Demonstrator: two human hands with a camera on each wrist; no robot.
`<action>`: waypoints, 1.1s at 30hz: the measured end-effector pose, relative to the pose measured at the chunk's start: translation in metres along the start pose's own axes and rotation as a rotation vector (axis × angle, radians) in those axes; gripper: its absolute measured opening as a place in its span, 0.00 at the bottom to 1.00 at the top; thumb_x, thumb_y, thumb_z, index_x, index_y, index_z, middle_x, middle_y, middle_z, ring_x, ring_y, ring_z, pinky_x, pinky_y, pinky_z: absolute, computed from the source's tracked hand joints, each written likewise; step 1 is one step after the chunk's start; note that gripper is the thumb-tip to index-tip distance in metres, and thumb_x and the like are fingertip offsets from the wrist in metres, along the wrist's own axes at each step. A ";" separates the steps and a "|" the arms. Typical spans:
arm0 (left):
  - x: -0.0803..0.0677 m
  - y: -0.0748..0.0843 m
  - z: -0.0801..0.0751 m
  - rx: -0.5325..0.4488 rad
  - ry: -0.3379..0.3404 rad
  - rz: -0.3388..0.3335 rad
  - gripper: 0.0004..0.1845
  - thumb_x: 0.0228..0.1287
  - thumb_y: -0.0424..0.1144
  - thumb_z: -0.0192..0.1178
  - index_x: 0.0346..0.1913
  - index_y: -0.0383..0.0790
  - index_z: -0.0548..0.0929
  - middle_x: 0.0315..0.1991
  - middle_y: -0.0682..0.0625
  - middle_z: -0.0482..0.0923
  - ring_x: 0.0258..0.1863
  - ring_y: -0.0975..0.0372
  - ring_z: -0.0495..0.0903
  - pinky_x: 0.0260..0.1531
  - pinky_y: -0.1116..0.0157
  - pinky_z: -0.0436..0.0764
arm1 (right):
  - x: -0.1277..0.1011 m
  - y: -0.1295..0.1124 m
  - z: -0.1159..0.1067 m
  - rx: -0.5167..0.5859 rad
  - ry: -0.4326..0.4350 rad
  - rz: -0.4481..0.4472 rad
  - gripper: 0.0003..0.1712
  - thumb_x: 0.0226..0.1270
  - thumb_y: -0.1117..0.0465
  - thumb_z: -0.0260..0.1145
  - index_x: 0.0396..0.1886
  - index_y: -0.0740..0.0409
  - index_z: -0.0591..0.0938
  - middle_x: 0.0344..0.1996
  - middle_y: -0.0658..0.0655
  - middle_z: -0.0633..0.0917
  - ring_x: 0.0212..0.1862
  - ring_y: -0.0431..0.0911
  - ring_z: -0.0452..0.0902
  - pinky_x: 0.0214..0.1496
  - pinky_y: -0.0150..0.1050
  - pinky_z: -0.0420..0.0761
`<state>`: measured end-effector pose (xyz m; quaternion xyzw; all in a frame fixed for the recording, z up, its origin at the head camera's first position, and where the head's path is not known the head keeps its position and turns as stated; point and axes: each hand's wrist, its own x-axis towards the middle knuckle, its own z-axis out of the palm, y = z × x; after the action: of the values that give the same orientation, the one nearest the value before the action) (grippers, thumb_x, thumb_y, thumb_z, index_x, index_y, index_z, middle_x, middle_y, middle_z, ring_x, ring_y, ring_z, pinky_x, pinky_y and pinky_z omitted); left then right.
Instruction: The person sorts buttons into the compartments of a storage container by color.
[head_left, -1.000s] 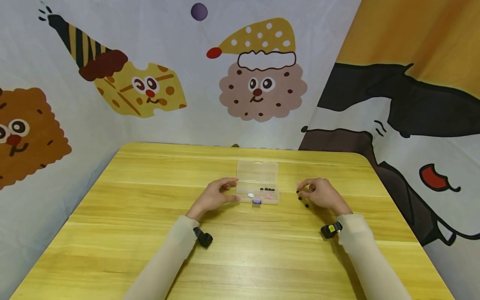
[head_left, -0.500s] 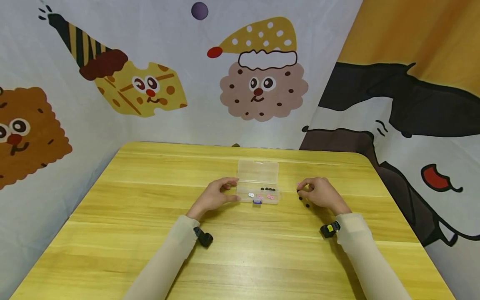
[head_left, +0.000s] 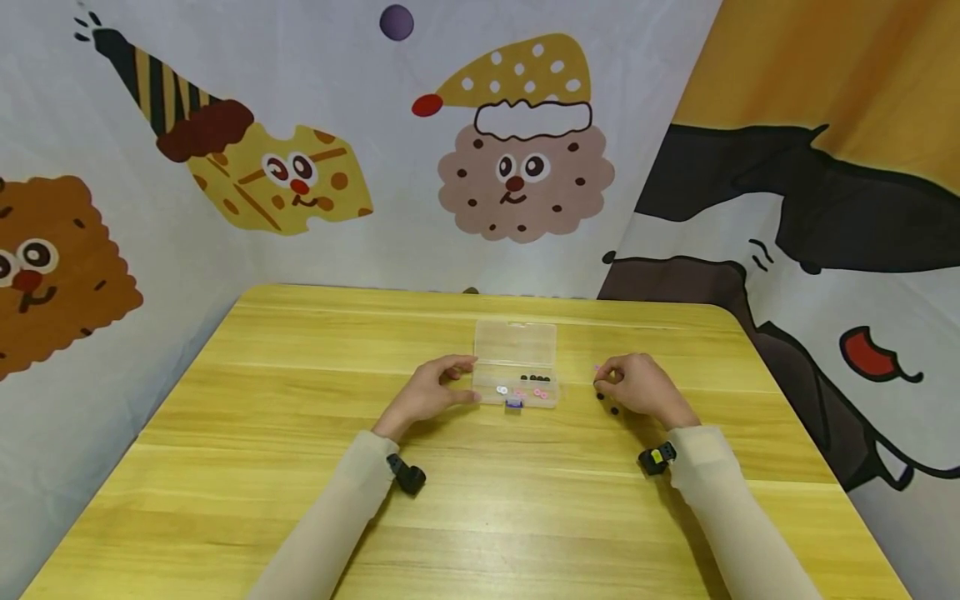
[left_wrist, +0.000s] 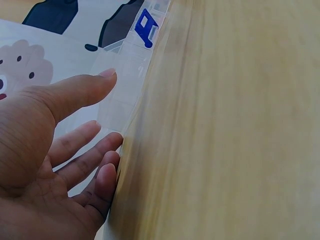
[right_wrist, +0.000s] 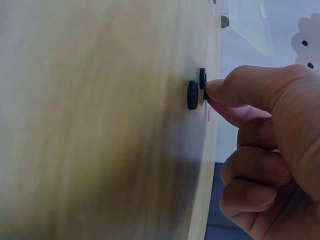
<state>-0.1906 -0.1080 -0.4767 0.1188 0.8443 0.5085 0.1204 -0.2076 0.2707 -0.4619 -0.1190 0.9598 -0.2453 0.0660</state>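
Observation:
A clear plastic bead box [head_left: 515, 343] lies on the table with its lid raised back. My left hand [head_left: 427, 387] holds the box's left end, thumb near the front corner and forefinger near the back. Inside it are several black beads [head_left: 534, 379], white beads [head_left: 502, 390] and pink beads [head_left: 540, 394]. Right of the box, my right hand [head_left: 641, 383] pinches a small black bead [right_wrist: 205, 95] between thumb and forefinger, mostly covered by the fingertips. Two more black beads, one nearer [right_wrist: 193, 95] and one behind [right_wrist: 203, 78], stand beside those fingertips.
A blue latch [head_left: 513, 404] juts from the box's front. One pink bead [head_left: 597, 367] lies just beyond the right fingertips. The wooden table [head_left: 480, 500] ends at a cartoon-printed cloth [head_left: 315, 258] behind.
The right hand's thumb and forefinger have drawn together at one black bead, and the hand has shifted very slightly. The left hand and box keep their places.

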 end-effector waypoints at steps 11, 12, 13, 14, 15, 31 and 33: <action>0.000 0.000 0.000 -0.009 0.001 -0.001 0.34 0.60 0.40 0.76 0.70 0.50 0.78 0.62 0.49 0.80 0.61 0.53 0.76 0.67 0.52 0.75 | -0.001 -0.003 -0.001 -0.041 0.016 -0.019 0.07 0.69 0.54 0.70 0.34 0.51 0.89 0.21 0.48 0.82 0.18 0.42 0.69 0.25 0.36 0.70; 0.000 0.000 0.000 -0.009 0.002 -0.001 0.34 0.60 0.40 0.76 0.70 0.50 0.78 0.62 0.49 0.81 0.61 0.53 0.76 0.67 0.52 0.75 | -0.001 -0.003 0.000 -0.043 0.019 -0.021 0.07 0.69 0.54 0.70 0.34 0.51 0.89 0.20 0.48 0.82 0.18 0.42 0.69 0.24 0.36 0.70; 0.000 0.000 0.000 -0.008 0.003 0.000 0.34 0.60 0.40 0.76 0.70 0.50 0.78 0.62 0.49 0.81 0.60 0.53 0.76 0.66 0.52 0.75 | -0.001 -0.003 0.000 -0.045 0.021 -0.022 0.07 0.69 0.54 0.70 0.34 0.51 0.89 0.20 0.47 0.82 0.18 0.42 0.69 0.24 0.36 0.70; 0.000 0.000 0.000 -0.007 0.005 0.000 0.34 0.60 0.40 0.76 0.70 0.50 0.78 0.62 0.49 0.81 0.60 0.53 0.76 0.66 0.52 0.75 | -0.001 -0.003 0.000 -0.046 0.024 -0.024 0.07 0.69 0.54 0.70 0.34 0.51 0.89 0.20 0.47 0.82 0.18 0.42 0.69 0.24 0.36 0.70; 0.000 0.000 0.000 -0.006 0.005 0.000 0.34 0.60 0.40 0.76 0.69 0.50 0.78 0.62 0.49 0.81 0.60 0.53 0.76 0.66 0.52 0.75 | -0.002 -0.003 0.000 -0.046 0.026 -0.025 0.07 0.70 0.54 0.70 0.34 0.51 0.89 0.20 0.47 0.82 0.18 0.42 0.68 0.24 0.36 0.70; -0.001 -0.002 0.000 -0.010 0.003 0.000 0.34 0.60 0.41 0.76 0.70 0.51 0.78 0.62 0.50 0.81 0.60 0.54 0.76 0.66 0.52 0.75 | -0.004 -0.010 -0.002 0.034 0.048 -0.004 0.08 0.71 0.53 0.68 0.41 0.51 0.89 0.16 0.50 0.77 0.16 0.43 0.67 0.20 0.36 0.69; -0.001 -0.001 0.000 -0.009 0.005 0.003 0.34 0.60 0.42 0.76 0.70 0.51 0.78 0.62 0.50 0.81 0.60 0.54 0.76 0.66 0.51 0.75 | -0.004 -0.012 -0.002 0.045 0.055 -0.011 0.08 0.71 0.53 0.68 0.41 0.51 0.89 0.16 0.50 0.77 0.16 0.43 0.66 0.21 0.36 0.69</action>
<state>-0.1895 -0.1086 -0.4776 0.1182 0.8421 0.5127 0.1180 -0.2020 0.2628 -0.4538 -0.1160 0.9549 -0.2702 0.0412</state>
